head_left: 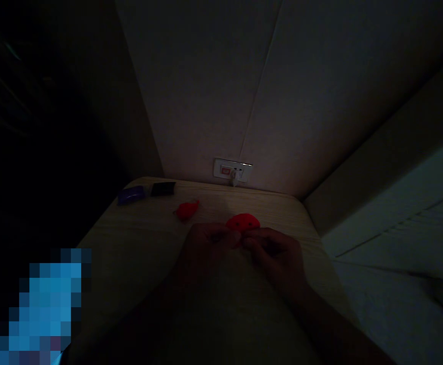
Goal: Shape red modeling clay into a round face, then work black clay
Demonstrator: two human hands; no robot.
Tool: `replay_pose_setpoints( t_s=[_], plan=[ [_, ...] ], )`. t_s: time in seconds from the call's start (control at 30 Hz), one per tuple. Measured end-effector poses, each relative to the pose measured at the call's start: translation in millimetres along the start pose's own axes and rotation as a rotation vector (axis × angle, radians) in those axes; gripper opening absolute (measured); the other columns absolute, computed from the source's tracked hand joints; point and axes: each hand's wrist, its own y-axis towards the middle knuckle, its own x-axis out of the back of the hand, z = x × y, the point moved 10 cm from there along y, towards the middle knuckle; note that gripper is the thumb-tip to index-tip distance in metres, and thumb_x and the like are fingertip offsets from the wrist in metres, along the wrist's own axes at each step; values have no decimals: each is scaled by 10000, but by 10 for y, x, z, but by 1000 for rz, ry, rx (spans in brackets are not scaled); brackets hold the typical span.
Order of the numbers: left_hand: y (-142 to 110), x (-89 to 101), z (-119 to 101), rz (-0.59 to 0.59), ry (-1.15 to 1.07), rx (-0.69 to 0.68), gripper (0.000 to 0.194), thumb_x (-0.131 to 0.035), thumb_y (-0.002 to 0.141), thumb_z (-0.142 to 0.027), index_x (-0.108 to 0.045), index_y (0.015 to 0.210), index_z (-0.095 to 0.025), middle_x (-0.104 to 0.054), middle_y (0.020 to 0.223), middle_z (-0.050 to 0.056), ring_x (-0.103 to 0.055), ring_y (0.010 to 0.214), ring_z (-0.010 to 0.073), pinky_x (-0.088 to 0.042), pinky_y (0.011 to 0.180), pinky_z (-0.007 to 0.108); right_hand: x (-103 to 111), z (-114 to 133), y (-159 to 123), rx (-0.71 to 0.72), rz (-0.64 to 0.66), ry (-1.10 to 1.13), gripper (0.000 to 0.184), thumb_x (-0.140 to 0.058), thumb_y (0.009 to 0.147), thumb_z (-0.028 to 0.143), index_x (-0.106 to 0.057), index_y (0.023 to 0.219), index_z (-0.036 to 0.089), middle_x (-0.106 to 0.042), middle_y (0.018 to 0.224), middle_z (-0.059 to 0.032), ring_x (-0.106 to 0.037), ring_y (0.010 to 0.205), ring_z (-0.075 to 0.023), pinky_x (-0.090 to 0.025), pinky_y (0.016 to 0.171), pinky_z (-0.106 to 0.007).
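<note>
In the dim light, a bright red, rounded, flat-looking piece [243, 221] with dark spots stands out near the middle of the wooden tabletop [145, 253]. My left hand [204, 248] comes at its lower edge from the left, thumb and fingers pinched together. From the other side my right hand [280, 253] pinches at the same edge, its fingertips nearly meeting those of the left. Fingers hide the lower part of the red piece, and its material is hard to make out. A smaller red lump [186, 210] with thin pointed ends lies left of it.
At the table's back left corner lie a shiny purple packet [131, 195] and a dark flat packet [163, 189]. A wall socket [232, 170] with a plug in it sits just above the back edge. Pale panels [392, 197] stand at the right.
</note>
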Motion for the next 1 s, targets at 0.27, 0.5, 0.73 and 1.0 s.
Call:
replay_pose_setpoints(
  t_s=[0.27,0.5,0.73,1.0],
  plan=[
    [-6,-54,-11,43,-26,-8,172,-736,770,-344,-791,758,-182,-806,822,69,-736,816,240,-540,755,329,6,-60,2,-41,-5,19,126,-795,809,330,-820,789,208,-764,636,-37,-590,430,-108,-473,389,-190],
    [1,-55,-39,57,-3,-45,169,-729,801,-343,-797,771,-191,-804,831,63,-739,829,234,-547,774,326,24,-14,22,-42,-29,23,105,-823,765,311,-827,793,209,-761,622,-35,-587,421,-114,-476,379,-201],
    [-11,-47,-24,60,-18,-20,176,-730,800,-346,-806,797,-186,-813,855,69,-748,837,236,-557,789,329,43,-55,10,-58,-29,31,128,-802,798,337,-837,794,214,-753,609,-38,-572,424,-115,-459,382,-205],
    [-15,-51,-36,56,5,-41,149,-732,811,-314,-807,795,-186,-811,860,62,-744,848,230,-552,780,312,35,-125,5,-92,-35,64,88,-835,766,301,-846,816,230,-771,637,-36,-590,449,-111,-474,400,-191]
  ],
)
